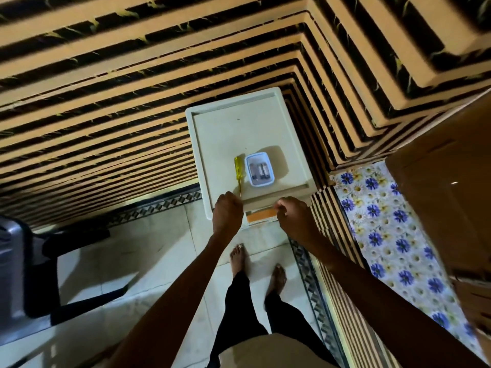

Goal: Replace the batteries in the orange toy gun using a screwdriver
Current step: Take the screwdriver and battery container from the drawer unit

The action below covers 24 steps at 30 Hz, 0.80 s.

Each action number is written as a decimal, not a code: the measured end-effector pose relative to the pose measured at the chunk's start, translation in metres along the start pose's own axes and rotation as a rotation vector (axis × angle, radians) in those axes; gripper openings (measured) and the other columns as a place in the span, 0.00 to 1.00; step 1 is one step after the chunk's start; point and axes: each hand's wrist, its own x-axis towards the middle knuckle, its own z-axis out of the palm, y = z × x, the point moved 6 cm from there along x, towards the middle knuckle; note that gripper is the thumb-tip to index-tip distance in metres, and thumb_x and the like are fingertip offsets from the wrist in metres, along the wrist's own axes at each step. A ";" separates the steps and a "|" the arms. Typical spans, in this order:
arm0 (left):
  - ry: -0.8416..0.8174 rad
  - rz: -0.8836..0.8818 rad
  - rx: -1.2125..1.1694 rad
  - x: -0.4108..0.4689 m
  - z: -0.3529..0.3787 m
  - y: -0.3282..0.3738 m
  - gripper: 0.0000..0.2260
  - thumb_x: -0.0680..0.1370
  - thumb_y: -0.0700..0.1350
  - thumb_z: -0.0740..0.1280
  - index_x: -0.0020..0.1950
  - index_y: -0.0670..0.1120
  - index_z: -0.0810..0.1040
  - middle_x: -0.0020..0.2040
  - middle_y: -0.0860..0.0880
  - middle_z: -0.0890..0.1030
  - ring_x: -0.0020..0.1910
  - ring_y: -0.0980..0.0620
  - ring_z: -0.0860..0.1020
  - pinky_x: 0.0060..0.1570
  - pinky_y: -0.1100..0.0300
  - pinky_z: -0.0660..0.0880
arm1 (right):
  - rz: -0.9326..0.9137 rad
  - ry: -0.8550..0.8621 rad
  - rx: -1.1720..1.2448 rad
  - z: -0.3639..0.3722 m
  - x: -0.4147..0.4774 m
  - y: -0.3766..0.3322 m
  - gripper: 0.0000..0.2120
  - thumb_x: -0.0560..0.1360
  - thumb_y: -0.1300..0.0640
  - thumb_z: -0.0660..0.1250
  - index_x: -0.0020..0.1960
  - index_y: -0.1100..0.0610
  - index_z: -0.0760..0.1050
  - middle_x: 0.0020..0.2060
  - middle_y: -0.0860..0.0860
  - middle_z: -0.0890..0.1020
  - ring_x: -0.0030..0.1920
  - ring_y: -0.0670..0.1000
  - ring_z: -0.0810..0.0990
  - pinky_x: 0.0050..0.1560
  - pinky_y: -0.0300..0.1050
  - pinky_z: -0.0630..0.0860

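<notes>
Grips closed, left hand (228, 208) and right hand (295, 216) clasp the toy gun (261, 215).

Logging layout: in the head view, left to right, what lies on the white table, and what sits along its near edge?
On the table: screwdriver → box. Near edge: left hand → toy gun → right hand.

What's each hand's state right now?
Left hand: fingers curled, grip hidden; cannot tell.
Right hand: pinches the right end of the long orange toy gun.
</notes>
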 end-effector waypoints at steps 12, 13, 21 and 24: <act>0.062 0.331 0.309 -0.042 -0.003 -0.026 0.22 0.71 0.30 0.71 0.64 0.42 0.78 0.58 0.43 0.78 0.55 0.42 0.75 0.51 0.46 0.79 | -0.365 -0.258 -0.513 0.053 -0.010 -0.019 0.25 0.67 0.66 0.69 0.63 0.59 0.72 0.63 0.55 0.73 0.60 0.60 0.75 0.54 0.55 0.77; 0.046 0.343 0.332 -0.042 -0.004 -0.025 0.23 0.71 0.29 0.70 0.65 0.43 0.77 0.58 0.43 0.77 0.56 0.42 0.75 0.49 0.46 0.79 | -0.360 -0.255 -0.528 0.053 -0.010 -0.021 0.24 0.67 0.65 0.69 0.63 0.59 0.72 0.63 0.55 0.72 0.60 0.60 0.74 0.53 0.55 0.77; -0.033 0.443 0.457 -0.045 -0.006 -0.025 0.22 0.75 0.29 0.66 0.67 0.43 0.74 0.62 0.44 0.73 0.60 0.43 0.71 0.47 0.48 0.81 | -0.217 -0.277 -0.674 0.070 -0.049 -0.014 0.19 0.72 0.61 0.65 0.62 0.58 0.73 0.59 0.56 0.75 0.56 0.59 0.76 0.49 0.53 0.72; -0.045 0.457 0.459 -0.046 -0.005 -0.029 0.22 0.76 0.30 0.65 0.69 0.43 0.72 0.65 0.44 0.71 0.62 0.43 0.70 0.50 0.47 0.81 | -0.119 -0.344 -0.689 0.074 -0.077 -0.003 0.20 0.74 0.60 0.66 0.65 0.58 0.71 0.61 0.55 0.73 0.60 0.59 0.74 0.54 0.53 0.71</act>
